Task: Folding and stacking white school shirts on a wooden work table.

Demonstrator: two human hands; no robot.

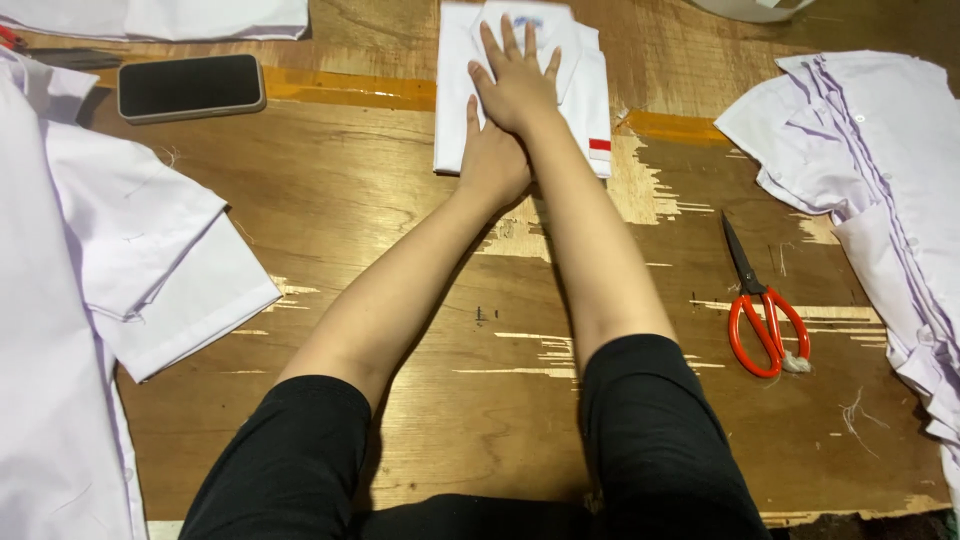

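Black sleeves are framing the near edge of the worn wooden counter, with orange-handled scissors lying to the right and white shirts spreading at the left. Farther out, both hands are pressing flat, open-palmed and overlapping, the right hand lying across the left hand, on a folded white shirt at the counter's far middle, a dark phone lying far left.

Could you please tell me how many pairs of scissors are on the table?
1: the orange-handled scissors lie right of the right arm, beside the shirt pile. Others may be hidden under the shirts.
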